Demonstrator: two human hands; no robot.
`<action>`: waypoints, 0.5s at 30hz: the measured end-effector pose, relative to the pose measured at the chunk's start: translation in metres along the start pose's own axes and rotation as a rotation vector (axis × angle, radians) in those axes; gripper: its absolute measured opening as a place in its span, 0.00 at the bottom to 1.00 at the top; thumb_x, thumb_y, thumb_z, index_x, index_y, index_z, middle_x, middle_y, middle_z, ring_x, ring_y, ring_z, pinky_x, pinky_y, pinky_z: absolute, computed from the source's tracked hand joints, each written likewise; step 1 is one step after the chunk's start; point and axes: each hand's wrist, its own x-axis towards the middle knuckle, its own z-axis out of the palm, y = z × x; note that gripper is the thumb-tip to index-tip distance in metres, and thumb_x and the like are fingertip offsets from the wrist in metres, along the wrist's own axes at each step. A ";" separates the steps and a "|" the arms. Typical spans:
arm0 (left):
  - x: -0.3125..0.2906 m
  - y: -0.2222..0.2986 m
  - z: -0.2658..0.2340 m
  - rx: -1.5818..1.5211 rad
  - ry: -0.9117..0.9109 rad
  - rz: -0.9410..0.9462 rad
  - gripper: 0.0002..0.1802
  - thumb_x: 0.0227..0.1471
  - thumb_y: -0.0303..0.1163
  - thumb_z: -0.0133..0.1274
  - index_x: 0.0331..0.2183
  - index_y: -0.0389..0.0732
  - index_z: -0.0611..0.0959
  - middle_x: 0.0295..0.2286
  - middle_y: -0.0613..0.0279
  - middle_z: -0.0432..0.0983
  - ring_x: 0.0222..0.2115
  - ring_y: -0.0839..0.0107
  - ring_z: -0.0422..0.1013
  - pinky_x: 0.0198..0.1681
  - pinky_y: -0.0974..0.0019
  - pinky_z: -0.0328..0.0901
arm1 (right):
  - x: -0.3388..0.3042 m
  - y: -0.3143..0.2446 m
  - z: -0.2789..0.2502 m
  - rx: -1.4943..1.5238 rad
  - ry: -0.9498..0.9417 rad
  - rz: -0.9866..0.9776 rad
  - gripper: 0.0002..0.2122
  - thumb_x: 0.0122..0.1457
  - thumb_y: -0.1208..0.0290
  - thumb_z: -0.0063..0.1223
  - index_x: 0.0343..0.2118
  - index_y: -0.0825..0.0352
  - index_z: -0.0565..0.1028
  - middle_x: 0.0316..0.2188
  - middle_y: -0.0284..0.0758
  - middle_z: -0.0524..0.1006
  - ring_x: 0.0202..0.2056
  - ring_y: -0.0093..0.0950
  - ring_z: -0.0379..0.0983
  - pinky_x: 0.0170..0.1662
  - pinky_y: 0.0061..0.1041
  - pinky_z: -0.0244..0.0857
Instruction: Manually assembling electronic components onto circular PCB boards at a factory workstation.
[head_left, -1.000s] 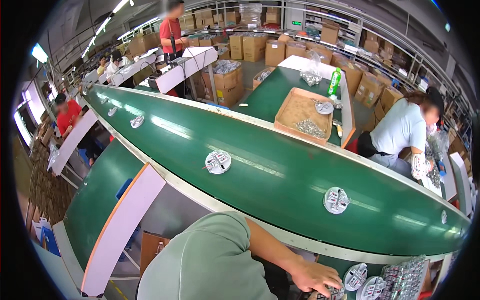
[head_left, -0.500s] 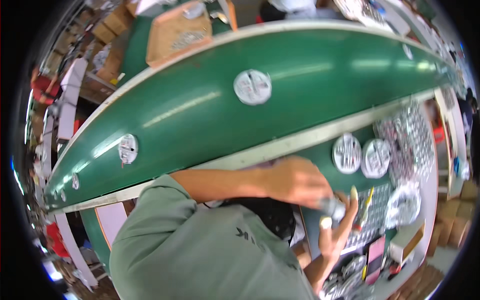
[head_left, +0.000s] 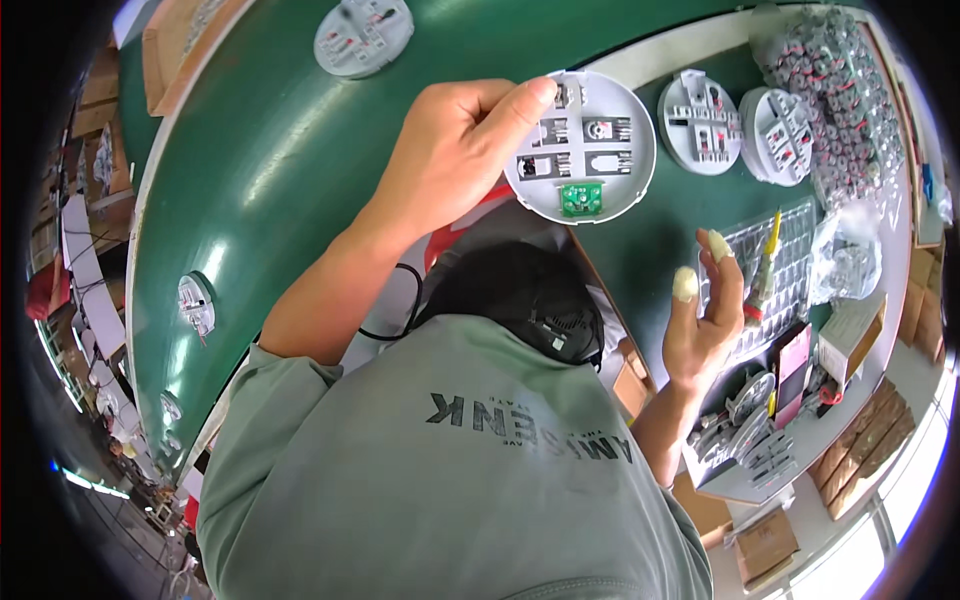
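Has drawn left hand (head_left: 462, 148) away from spread, unladen right hand (head_left: 705, 325) since the earlier frame, gripping round grey housing (head_left: 578, 146) by its rim between belt (head_left: 255, 160) and transparent tray (head_left: 795, 250), apparently with fingers behind, leaving clips (head_left: 608, 130) and green board (head_left: 582, 199) unobstructed.

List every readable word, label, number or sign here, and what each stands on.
Grey-green shirt: large dark lettering, upside down; wording not transcribed.
Black item beside the shirt: small pale marks, too small to read.
Green board on the held disc: any markings too small to read.
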 end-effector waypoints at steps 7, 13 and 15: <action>-0.001 0.004 0.007 0.006 -0.060 -0.035 0.32 0.70 0.48 0.58 0.21 0.32 0.77 0.16 0.72 0.59 0.20 0.82 0.55 0.23 0.65 0.52 | 0.007 -0.001 0.020 -0.111 0.063 -0.135 0.18 0.70 0.72 0.58 0.59 0.74 0.77 0.54 0.45 0.82 0.56 0.37 0.79 0.63 0.34 0.69; 0.002 -0.004 0.006 0.042 -0.086 -0.047 0.30 0.70 0.48 0.59 0.26 0.30 0.83 0.16 0.72 0.60 0.21 0.82 0.55 0.23 0.65 0.53 | 0.009 0.009 0.027 -0.089 0.120 -0.136 0.12 0.67 0.78 0.59 0.52 0.70 0.79 0.48 0.46 0.84 0.49 0.40 0.82 0.56 0.35 0.73; 0.002 -0.003 0.008 0.018 -0.084 -0.055 0.29 0.69 0.48 0.59 0.27 0.30 0.84 0.16 0.72 0.60 0.21 0.82 0.55 0.23 0.65 0.53 | 0.008 0.013 0.030 -0.006 0.164 -0.137 0.11 0.66 0.80 0.58 0.51 0.69 0.79 0.46 0.45 0.84 0.47 0.39 0.83 0.54 0.34 0.74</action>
